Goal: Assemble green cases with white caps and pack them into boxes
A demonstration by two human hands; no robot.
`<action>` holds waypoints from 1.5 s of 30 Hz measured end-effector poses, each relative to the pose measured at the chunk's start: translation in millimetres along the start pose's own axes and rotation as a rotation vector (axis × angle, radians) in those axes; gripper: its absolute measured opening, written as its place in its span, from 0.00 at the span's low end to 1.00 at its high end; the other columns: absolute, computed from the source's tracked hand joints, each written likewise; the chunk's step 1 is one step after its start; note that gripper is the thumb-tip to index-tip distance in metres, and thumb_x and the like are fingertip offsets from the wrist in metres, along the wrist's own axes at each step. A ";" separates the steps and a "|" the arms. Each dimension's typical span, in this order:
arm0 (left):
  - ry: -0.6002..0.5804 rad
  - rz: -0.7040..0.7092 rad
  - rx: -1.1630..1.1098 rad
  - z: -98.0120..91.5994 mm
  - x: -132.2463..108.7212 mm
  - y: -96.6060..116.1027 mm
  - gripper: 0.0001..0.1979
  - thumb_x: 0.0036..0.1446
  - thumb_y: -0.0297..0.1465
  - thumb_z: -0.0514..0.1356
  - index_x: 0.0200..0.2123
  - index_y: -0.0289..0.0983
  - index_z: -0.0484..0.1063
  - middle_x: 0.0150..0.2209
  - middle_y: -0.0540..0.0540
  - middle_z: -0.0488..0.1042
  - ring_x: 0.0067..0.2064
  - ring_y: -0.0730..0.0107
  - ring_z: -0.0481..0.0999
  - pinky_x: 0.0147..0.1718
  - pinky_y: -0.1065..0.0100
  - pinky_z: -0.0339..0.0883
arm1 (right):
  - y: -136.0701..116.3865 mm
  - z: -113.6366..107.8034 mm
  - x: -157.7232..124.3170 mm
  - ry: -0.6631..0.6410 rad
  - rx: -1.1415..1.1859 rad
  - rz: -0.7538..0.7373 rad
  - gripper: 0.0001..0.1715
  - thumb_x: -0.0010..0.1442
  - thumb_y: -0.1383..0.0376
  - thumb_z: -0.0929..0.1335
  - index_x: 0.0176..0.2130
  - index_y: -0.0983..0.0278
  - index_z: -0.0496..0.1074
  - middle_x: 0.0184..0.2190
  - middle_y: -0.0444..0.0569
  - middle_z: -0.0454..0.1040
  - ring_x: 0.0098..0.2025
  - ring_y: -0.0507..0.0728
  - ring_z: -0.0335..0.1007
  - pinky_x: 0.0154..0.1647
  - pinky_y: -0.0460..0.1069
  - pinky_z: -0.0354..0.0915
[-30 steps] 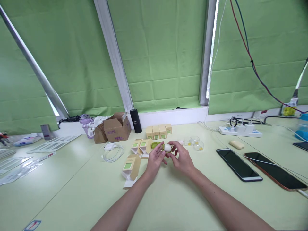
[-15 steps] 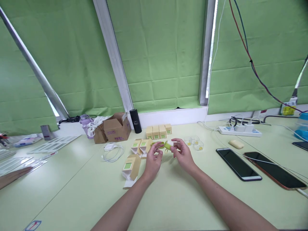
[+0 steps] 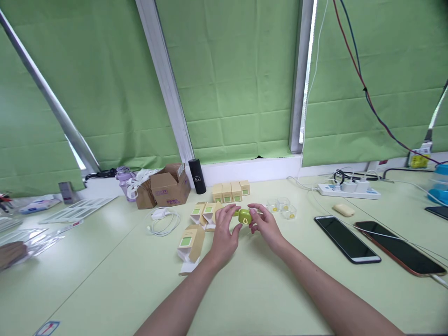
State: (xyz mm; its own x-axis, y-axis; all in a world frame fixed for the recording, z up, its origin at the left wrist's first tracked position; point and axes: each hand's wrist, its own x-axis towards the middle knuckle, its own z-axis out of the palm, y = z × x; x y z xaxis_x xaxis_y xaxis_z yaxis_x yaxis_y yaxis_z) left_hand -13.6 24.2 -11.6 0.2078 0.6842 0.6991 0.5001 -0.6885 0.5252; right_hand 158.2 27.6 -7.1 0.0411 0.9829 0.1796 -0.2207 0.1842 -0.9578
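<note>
Between my two hands is a small green case with a pale yellow loop-shaped mark on its near face. My right hand pinches its right side with thumb and fingertips. My left hand curves around the left side, its fingertips at another green part that is half hidden behind them. Just left of my left hand stand small beige boxes with green squares, among them an open one with its white flap out. Several small clear containers with yellow spots lie beyond my right hand.
Beige boxes stand in a row behind. At left are a white charger cable, a cardboard carton and a black cylinder. Phones and a power strip lie right. Another person's hand is far left.
The green case has turned, so its marked face shows and the white part seen before is hidden. My left fingers have shifted slightly right. The other person's hand has moved left.
</note>
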 end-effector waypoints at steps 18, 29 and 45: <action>0.017 -0.177 -0.106 3.9 3.0 -0.1 0.20 0.59 0.28 0.68 0.55 0.46 0.75 0.55 0.43 0.71 0.60 0.54 0.71 0.61 0.52 0.65 | 4.9 -4.7 1.2 -0.070 0.036 0.012 0.36 0.49 0.33 0.74 0.35 0.62 0.76 0.23 0.45 0.72 0.26 0.54 0.67 0.22 0.46 0.60; -0.002 -0.288 -0.274 5.5 6.9 -2.3 0.17 0.59 0.32 0.68 0.52 0.42 0.80 0.52 0.42 0.76 0.53 0.58 0.74 0.53 0.58 0.68 | 9.3 -6.7 6.8 -0.040 -0.048 0.025 0.37 0.51 0.34 0.71 0.35 0.65 0.77 0.19 0.43 0.69 0.23 0.54 0.62 0.23 0.48 0.57; 0.049 -0.649 -0.776 6.6 13.8 -13.5 0.25 0.49 0.51 0.73 0.37 0.35 0.85 0.42 0.39 0.81 0.41 0.63 0.76 0.40 0.66 0.70 | 5.8 -66.5 31.0 0.798 -0.850 -0.147 0.32 0.56 0.60 0.70 0.59 0.61 0.64 0.55 0.61 0.69 0.60 0.74 0.59 0.60 0.63 0.56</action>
State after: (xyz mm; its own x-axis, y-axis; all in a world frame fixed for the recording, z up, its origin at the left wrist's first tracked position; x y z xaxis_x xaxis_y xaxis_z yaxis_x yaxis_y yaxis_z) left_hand -11.9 44.5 -12.2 0.0459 0.9833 0.1761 -0.1838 -0.1650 0.9690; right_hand 222.9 59.2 -22.0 0.6776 0.6185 0.3980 0.5456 -0.0599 -0.8359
